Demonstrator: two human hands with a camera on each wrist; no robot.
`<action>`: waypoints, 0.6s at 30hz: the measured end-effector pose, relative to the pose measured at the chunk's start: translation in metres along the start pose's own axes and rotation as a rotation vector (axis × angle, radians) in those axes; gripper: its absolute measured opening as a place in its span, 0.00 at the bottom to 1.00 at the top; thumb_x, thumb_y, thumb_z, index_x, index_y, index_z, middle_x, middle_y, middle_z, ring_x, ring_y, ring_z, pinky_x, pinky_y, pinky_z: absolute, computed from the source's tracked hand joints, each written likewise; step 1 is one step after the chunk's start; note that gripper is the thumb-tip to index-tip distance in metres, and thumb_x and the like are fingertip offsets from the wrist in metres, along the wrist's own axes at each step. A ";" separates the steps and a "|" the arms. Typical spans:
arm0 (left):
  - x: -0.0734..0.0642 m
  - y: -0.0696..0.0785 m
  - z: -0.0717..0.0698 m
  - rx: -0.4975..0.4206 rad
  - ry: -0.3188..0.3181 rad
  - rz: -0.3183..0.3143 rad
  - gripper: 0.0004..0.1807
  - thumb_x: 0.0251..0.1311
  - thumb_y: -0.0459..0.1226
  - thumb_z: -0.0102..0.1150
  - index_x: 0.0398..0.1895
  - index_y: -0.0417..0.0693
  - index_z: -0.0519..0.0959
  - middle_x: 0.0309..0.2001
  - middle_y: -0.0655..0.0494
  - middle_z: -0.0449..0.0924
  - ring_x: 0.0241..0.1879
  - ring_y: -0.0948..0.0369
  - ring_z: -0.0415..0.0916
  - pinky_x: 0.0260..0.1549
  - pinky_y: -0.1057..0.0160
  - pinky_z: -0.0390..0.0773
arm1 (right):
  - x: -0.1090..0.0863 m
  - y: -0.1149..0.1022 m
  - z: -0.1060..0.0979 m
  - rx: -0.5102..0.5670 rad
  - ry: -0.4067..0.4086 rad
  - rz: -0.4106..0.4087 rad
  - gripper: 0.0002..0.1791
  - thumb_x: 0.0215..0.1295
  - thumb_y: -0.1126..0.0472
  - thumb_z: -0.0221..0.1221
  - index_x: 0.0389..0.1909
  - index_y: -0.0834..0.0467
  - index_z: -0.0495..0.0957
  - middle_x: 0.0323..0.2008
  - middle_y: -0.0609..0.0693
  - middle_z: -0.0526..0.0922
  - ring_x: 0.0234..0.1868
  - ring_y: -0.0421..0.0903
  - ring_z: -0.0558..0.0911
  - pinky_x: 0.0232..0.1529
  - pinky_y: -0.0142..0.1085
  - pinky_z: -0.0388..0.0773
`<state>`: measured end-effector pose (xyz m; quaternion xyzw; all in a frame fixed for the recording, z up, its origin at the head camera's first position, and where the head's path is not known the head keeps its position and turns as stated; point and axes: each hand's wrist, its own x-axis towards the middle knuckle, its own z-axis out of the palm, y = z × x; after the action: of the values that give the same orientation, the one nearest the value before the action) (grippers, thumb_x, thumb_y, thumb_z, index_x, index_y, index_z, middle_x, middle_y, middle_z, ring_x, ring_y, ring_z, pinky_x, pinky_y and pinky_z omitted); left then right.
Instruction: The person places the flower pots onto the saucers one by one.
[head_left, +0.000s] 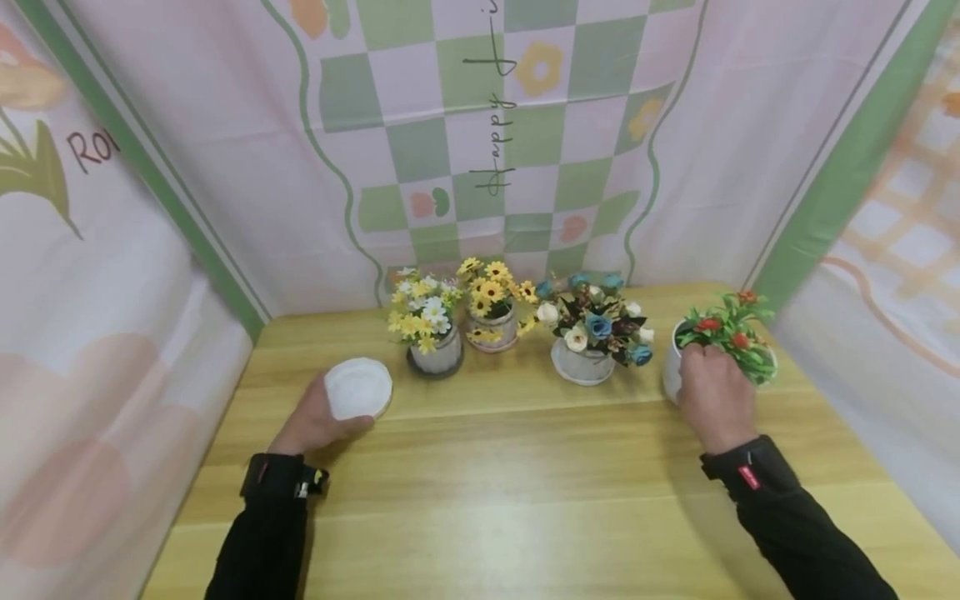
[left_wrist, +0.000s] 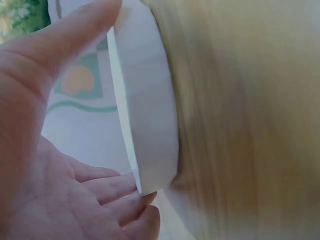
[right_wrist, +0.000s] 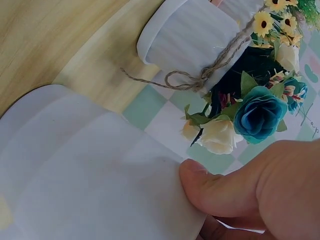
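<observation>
My left hand (head_left: pixel 318 423) grips a round white saucer (head_left: pixel 358 388) by its edge at the table's left. In the left wrist view the thumb lies at one end of the saucer (left_wrist: pixel 150 110) and the fingertips at the other, close over the wood. At the far right, my right hand (head_left: pixel 717 400) pinches the rim of a white flowerpot (head_left: pixel 672 377) holding a green plant with red flowers (head_left: pixel 741 341). The right wrist view shows the thumb pressed on the smooth side of that pot (right_wrist: pixel 95 165); the fingers behind the rim are mostly hidden.
Along the back stand a pot of white and yellow flowers (head_left: pixel 437 357), a pot of yellow daisies (head_left: pixel 491 329) and a pot of blue and cream roses (head_left: pixel 585 364) on a white saucer. A patterned cloth (head_left: pixel 480 125) hangs behind the wooden table (head_left: pixel 480 500).
</observation>
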<state>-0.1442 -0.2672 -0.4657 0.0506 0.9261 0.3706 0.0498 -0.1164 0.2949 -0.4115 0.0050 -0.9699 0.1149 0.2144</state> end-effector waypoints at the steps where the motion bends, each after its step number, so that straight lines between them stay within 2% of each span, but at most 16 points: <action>1: -0.002 0.001 0.002 0.000 -0.010 -0.005 0.66 0.52 0.48 0.82 0.82 0.30 0.48 0.75 0.26 0.59 0.73 0.31 0.62 0.75 0.29 0.63 | 0.000 0.000 0.000 0.001 -0.002 -0.002 0.10 0.54 0.76 0.68 0.33 0.75 0.77 0.31 0.75 0.80 0.29 0.72 0.81 0.21 0.61 0.78; 5: -0.010 0.007 0.010 -0.002 -0.030 -0.006 0.67 0.50 0.49 0.83 0.82 0.30 0.47 0.74 0.26 0.60 0.73 0.32 0.64 0.74 0.30 0.65 | 0.000 0.002 0.000 0.007 -0.019 -0.009 0.10 0.56 0.75 0.68 0.34 0.76 0.77 0.30 0.74 0.79 0.29 0.71 0.81 0.22 0.61 0.79; 9: -0.017 0.016 0.020 -0.012 -0.039 0.025 0.67 0.48 0.47 0.84 0.81 0.30 0.48 0.73 0.25 0.61 0.72 0.31 0.65 0.74 0.28 0.65 | 0.000 0.003 0.000 0.022 -0.018 -0.022 0.09 0.57 0.75 0.67 0.33 0.76 0.76 0.29 0.74 0.79 0.28 0.71 0.80 0.24 0.62 0.80; 15: -0.026 0.034 0.040 0.011 -0.098 0.009 0.74 0.46 0.48 0.85 0.83 0.29 0.41 0.79 0.24 0.52 0.78 0.30 0.57 0.77 0.29 0.58 | -0.001 0.004 0.000 0.044 -0.011 -0.034 0.09 0.57 0.76 0.67 0.33 0.75 0.76 0.30 0.74 0.79 0.29 0.72 0.80 0.28 0.64 0.80; 18: -0.030 0.043 0.051 0.017 -0.117 0.023 0.76 0.45 0.48 0.85 0.83 0.29 0.39 0.80 0.24 0.49 0.79 0.30 0.55 0.78 0.29 0.56 | -0.001 0.004 0.000 0.055 -0.020 -0.032 0.09 0.57 0.76 0.68 0.33 0.75 0.76 0.30 0.74 0.79 0.30 0.72 0.80 0.29 0.64 0.80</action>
<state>-0.1059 -0.2057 -0.4708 0.0833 0.9240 0.3597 0.0993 -0.1161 0.2987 -0.4125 0.0276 -0.9683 0.1381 0.2062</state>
